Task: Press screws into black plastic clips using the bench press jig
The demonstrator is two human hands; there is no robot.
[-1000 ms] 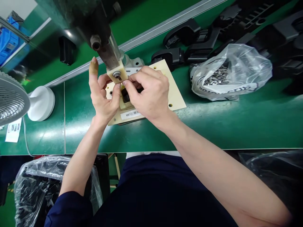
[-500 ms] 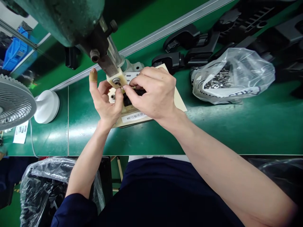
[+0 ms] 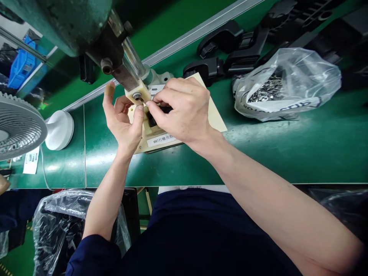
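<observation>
My right hand (image 3: 185,109) is closed, with thumb and bent fingers drawn together beside the cream block (image 3: 137,96) at the foot of a green press (image 3: 71,23). Anything in that pinch is too small or hidden to name. On the block's other side, my left hand (image 3: 125,124) has its fingers apart, the thumb upright by the block's lower edge and a tan cover on one fingertip. Below both hands lies a cream fixture plate (image 3: 216,119) with a printed label (image 3: 161,140). A black part (image 3: 151,119) sits in the fixture, mostly covered by my right hand.
To the right, a clear plastic bag (image 3: 313,84) holds many small metal pieces. Black plastic parts (image 3: 221,38) lie along the back of the green table (image 3: 258,153). A white fan (image 3: 21,126) stands at the left. Below the table edge is a plastic-lined container (image 3: 57,230) of black parts.
My left thumb has drawn slightly left, away from my right fingertips, and the left fingers have spread. My right hand keeps its pinch beside the block. The whole view has shifted a little.
</observation>
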